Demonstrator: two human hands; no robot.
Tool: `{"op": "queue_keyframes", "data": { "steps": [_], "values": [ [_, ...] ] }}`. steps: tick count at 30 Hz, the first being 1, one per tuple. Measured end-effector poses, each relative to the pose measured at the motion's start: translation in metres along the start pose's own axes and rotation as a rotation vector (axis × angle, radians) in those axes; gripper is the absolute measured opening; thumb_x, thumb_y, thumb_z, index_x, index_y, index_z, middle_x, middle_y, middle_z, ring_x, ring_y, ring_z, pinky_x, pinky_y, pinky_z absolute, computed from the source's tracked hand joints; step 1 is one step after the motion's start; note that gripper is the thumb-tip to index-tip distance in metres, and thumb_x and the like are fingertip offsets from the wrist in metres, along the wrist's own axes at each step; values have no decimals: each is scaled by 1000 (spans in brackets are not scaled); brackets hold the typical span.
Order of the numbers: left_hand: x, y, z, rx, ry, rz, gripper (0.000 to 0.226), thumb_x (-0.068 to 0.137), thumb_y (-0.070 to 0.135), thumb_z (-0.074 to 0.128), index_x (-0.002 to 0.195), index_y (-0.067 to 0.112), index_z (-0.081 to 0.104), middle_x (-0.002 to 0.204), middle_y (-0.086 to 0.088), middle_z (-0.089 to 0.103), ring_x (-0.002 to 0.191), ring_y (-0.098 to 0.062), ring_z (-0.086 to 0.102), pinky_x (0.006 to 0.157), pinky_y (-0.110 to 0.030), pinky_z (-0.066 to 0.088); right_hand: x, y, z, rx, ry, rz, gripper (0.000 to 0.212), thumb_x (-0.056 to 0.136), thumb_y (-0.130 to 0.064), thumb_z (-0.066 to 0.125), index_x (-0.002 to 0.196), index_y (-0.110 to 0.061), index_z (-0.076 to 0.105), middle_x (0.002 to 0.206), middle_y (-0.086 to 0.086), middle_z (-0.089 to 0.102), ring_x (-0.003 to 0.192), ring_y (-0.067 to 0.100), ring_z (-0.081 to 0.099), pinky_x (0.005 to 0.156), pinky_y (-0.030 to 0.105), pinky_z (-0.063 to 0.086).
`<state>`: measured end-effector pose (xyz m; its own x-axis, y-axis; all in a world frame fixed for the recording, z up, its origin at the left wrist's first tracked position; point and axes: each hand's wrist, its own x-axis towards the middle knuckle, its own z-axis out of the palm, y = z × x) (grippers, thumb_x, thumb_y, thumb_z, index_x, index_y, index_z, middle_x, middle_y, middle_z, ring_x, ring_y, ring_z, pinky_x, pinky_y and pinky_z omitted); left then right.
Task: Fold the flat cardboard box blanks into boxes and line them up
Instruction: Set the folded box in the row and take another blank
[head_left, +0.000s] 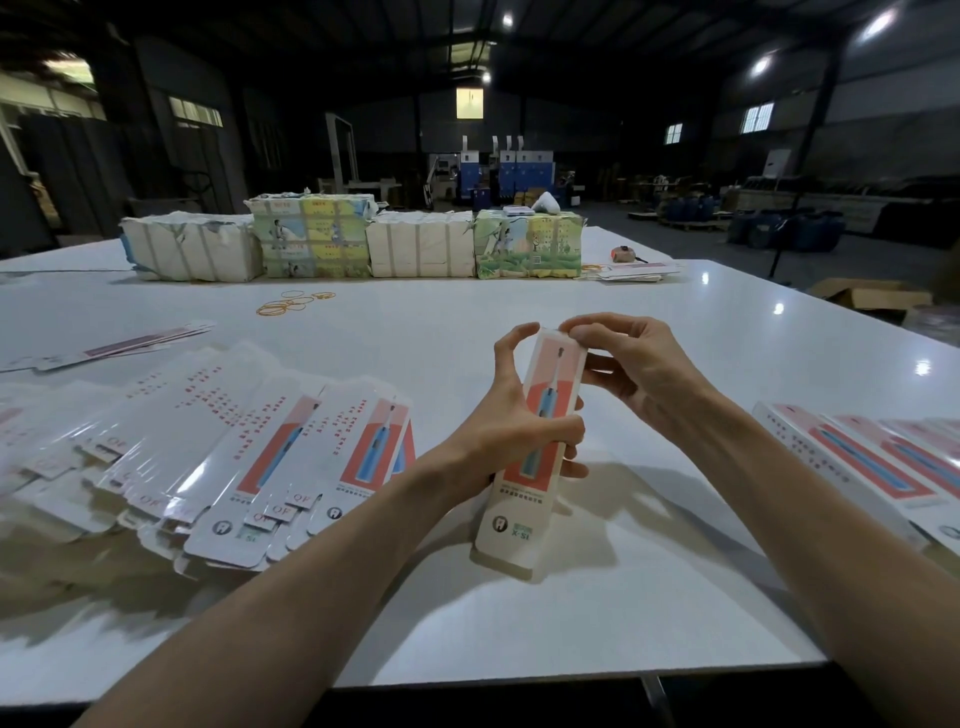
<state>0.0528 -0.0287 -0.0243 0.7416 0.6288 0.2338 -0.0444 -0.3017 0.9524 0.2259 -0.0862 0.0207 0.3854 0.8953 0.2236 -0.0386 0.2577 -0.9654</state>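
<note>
Dim warehouse beyond, white table (571, 623) below: my left hand (506, 421) wraps the light, glossy box (511, 525) mid-length, its bottom end near the table, my right hand (634, 364) pinching its top flap, thin card that probably dents, best held by its edges, with flat blanks (270, 457) fanned left of the box and finished boxes (862, 467) right, neither obstructing.

A dim warehouse or factory hall: steel roof, blue machines (488, 174) at the back, 4 wrapped bundles (311, 241) on a white table (675, 332).
</note>
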Motion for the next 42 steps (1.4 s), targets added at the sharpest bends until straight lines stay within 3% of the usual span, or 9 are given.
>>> {"op": "queue_keyframes", "data": {
  "steps": [5, 9, 14, 18, 30, 35, 37, 39, 42],
  "values": [
    [1, -1, 0, -50, -12, -1, 114, 77, 6, 85, 144, 68, 16, 124, -11, 57, 94, -17, 76, 68, -38, 65, 1, -3, -6, -26, -52, -2, 24, 100, -7, 64, 86, -11, 83, 103, 13, 79, 98, 29, 77, 72, 40, 64],
    [2, -2, 2, -48, -22, -4, 101, 79, 7, 83, 141, 62, 25, 117, -9, 60, 85, -19, 77, 66, -35, 64, 4, -1, -10, -25, -96, 10, 23, 101, -6, 61, 92, -7, 83, 108, 16, 78, 105, 32, 75, 77, 41, 64],
    [5, -1, -3, -88, 89, -44, 99, 76, 7, 83, 140, 57, 26, 118, -9, 61, 89, -20, 77, 67, -34, 64, 0, 9, 1, -29, -189, -45, 21, 101, -15, 66, 118, -11, 78, 116, 12, 76, 112, 27, 74, 83, 36, 63],
    [7, -3, -5, -109, 121, -55, 99, 83, -1, 80, 142, 56, 27, 121, -16, 58, 90, -28, 76, 69, -40, 65, -4, 16, 10, -88, -136, -146, 22, 98, -13, 69, 119, -8, 73, 110, 8, 79, 106, 27, 76, 81, 31, 63],
    [9, -7, 2, -221, 106, -39, 95, 79, 18, 85, 146, 49, 25, 115, -19, 61, 77, -28, 78, 68, -38, 64, -1, 31, 8, -117, -127, -176, 25, 103, -16, 63, 125, -9, 71, 115, 7, 77, 108, 28, 74, 85, 34, 63],
    [9, -2, 2, -463, 185, -72, 78, 98, 36, 70, 156, 39, 19, 113, -19, 65, 77, -25, 76, 68, -40, 64, -3, 38, 16, -602, -38, -358, 28, 107, -29, 58, 134, -25, 61, 130, 1, 60, 112, 12, 68, 82, 18, 59],
    [7, 2, 5, -518, 226, -80, 67, 106, 38, 57, 158, 37, 16, 120, -18, 64, 91, -29, 75, 84, -50, 64, -6, 36, 22, -797, -28, -388, 26, 106, -36, 56, 130, -28, 64, 121, 3, 58, 106, 14, 67, 79, 17, 57],
    [6, 6, 7, -612, 229, -101, 61, 107, 42, 53, 157, 36, 17, 130, -13, 61, 107, -33, 72, 99, -61, 57, -10, 32, 29, -959, -119, -339, 45, 101, -57, 53, 138, -32, 62, 114, -1, 58, 105, 14, 61, 85, 25, 52],
    [4, 7, 2, -619, 139, -127, 74, 103, 55, 50, 165, 28, 18, 155, -19, 49, 132, -39, 60, 110, -65, 47, -20, 19, 33, -1071, -213, -276, 69, 91, -77, 48, 144, -34, 54, 110, -10, 58, 97, 8, 55, 79, 19, 44]
  ]
}}
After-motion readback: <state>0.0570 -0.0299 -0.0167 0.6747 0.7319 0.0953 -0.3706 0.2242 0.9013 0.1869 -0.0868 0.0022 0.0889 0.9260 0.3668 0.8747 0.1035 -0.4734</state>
